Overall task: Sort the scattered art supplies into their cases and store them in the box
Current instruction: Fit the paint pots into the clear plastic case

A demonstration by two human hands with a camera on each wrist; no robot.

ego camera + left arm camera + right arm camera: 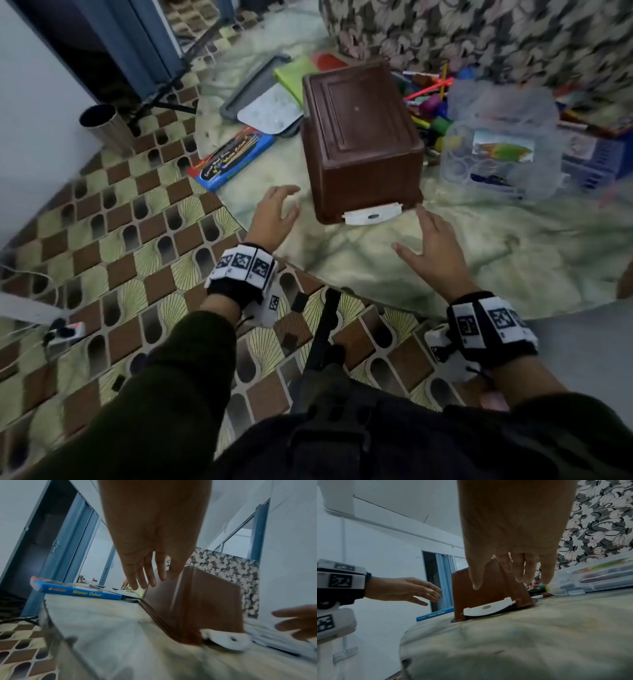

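Observation:
A brown plastic box stands upside down on the round table, its white latch at the near bottom edge. My left hand hovers open just left of the box's near corner, not touching it. My right hand hovers open just right of the latch, fingers spread. A blue water colour case lies left of the box. Scattered markers and pens lie behind its right side. In the wrist views the box stands past the fingers of each hand.
A clear plastic case sits right of the box, with a blue basket beyond it. A white paint palette on a grey tray, and a green folder, lie at the back left. A floral sofa stands behind the table.

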